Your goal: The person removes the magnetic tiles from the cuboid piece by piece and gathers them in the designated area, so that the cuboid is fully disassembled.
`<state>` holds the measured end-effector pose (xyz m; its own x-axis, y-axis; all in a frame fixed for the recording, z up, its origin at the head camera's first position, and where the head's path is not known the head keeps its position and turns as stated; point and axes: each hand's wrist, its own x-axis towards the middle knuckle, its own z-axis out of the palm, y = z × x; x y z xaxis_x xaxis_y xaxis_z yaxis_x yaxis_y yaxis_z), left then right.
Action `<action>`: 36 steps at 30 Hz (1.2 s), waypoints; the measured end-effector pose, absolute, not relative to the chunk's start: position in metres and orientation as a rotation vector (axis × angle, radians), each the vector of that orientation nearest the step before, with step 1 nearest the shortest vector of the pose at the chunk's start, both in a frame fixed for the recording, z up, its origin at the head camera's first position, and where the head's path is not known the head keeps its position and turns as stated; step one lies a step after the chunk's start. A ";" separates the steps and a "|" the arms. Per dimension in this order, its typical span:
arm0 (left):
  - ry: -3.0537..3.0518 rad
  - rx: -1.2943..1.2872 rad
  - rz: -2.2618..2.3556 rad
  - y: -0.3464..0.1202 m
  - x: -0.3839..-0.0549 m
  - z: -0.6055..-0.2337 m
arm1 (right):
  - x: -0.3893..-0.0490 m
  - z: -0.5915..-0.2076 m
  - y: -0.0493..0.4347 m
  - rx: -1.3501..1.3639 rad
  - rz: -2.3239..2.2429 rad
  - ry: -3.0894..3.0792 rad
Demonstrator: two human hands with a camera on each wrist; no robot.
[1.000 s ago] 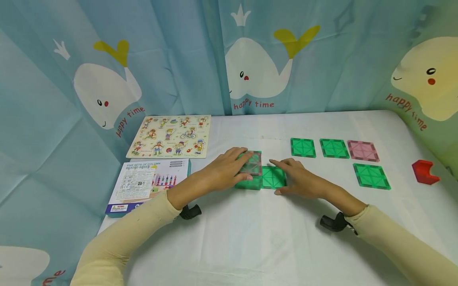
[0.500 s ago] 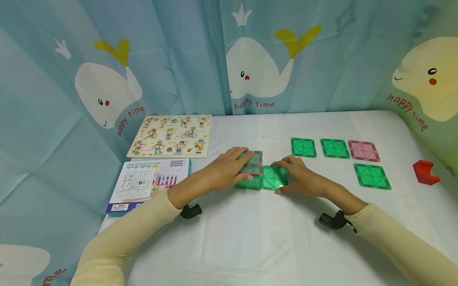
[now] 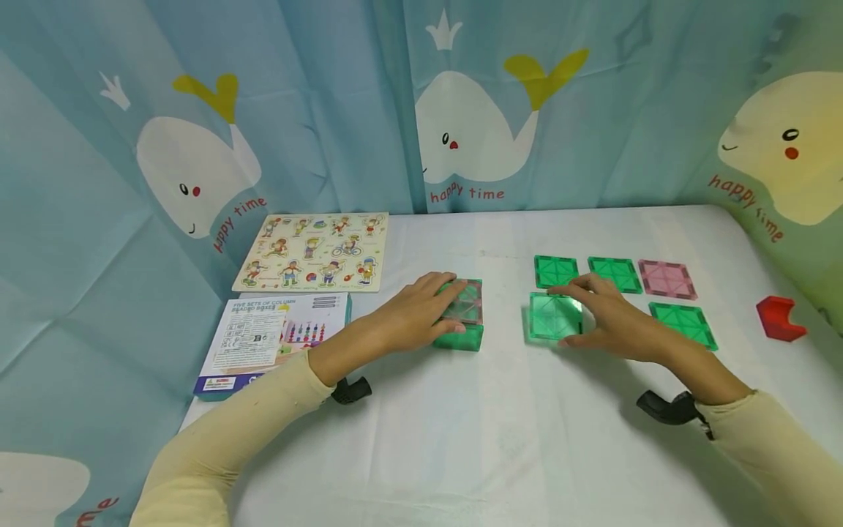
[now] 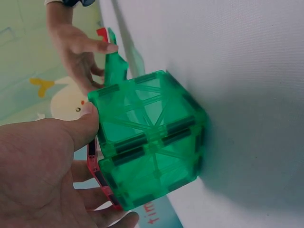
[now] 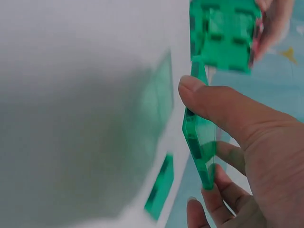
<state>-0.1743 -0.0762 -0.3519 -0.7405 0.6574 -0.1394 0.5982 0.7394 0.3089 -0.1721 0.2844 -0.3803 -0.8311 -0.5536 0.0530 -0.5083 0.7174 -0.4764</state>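
My left hand (image 3: 418, 313) holds a small box of magnetic tiles (image 3: 461, 338), with green sides and a pink tile on top. In the left wrist view the thumb lies on a corner of the box's green side (image 4: 147, 114), and the fingers reach along its pink face. My right hand (image 3: 612, 323) pinches a green square magnetic tile (image 3: 555, 316) between thumb and fingers. The right wrist view shows that pinched tile (image 5: 203, 137) edge-on and raised, its green-tinted shadow on the white cloth.
Behind the right hand lie flat green tiles (image 3: 615, 275), a pink tile (image 3: 667, 279) and another green tile (image 3: 685, 324). Farther right sits a red curved block (image 3: 781, 318). At left are a picture puzzle board (image 3: 312, 252) and a boxed toy (image 3: 276, 337). A whale-print curtain (image 3: 356, 110) hangs behind.
My right hand has closed on the green tile beside the box, lifted it and carried it right, away from the box. My left hand has stayed on the box.
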 end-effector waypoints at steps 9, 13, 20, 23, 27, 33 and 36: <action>2.701 1.011 0.362 -0.077 -0.174 -0.353 | -0.174 -0.386 0.351 -0.698 -0.752 2.874; 2.698 1.008 0.369 -0.077 -0.173 -0.352 | -0.178 -0.389 0.371 -0.631 -0.742 2.865; 2.708 1.004 0.362 -0.077 -0.173 -0.352 | -0.183 -0.392 0.387 -0.608 -0.749 2.796; 2.712 1.001 0.363 -0.077 -0.173 -0.351 | -0.185 -0.392 0.386 -0.608 -0.734 2.784; 2.710 1.004 0.373 -0.077 -0.173 -0.352 | -0.186 -0.392 0.385 -0.643 -0.680 2.795; 2.704 1.011 0.377 -0.077 -0.175 -0.354 | -0.187 -0.393 0.382 -0.650 -0.611 2.782; 2.704 1.012 0.378 -0.077 -0.175 -0.354 | -0.187 -0.391 0.380 -0.658 -0.527 2.809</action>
